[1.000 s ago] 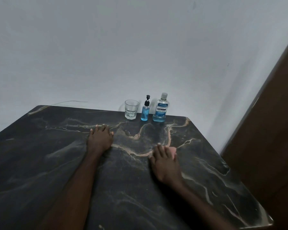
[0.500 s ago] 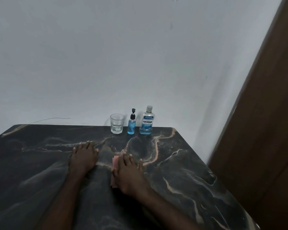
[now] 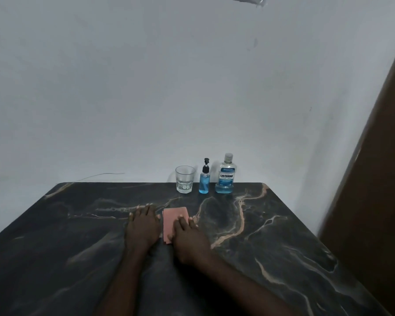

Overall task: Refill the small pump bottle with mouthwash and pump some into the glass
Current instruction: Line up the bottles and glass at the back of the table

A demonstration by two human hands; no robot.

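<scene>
Both my hands lie flat on the dark marbled tabletop [image 3: 283, 236], side by side and nearly touching. My left hand [image 3: 144, 226] rests palm down on the bare stone with its fingers straight and close together. My right hand [image 3: 187, 238] presses a pink cloth [image 3: 172, 217] down with straight fingers, and most of the cloth shows ahead of and to the left of it, between the two hands. Neither hand holds anything. The things I need stand in a row well ahead of my fingertips, at the far edge by the wall: the glass [image 3: 185, 179] ahead of my right hand, the pump bottle [image 3: 204, 181] just to its right, and the Listerine [image 3: 225, 176] further right again, all upright and close together but apart. None of the task has begun, as both caps are on. The pump bottle is small, thin plastic and top-heavy under its black pump, so I judge it will tip easily. I would grip its blue body with one hand and twist the collar with the other. The Listerine looks low on liquid, so it should be light; its smooth sides may slip, so I would take it around the label. The glass is thick, heavy-based and breakable.
</scene>
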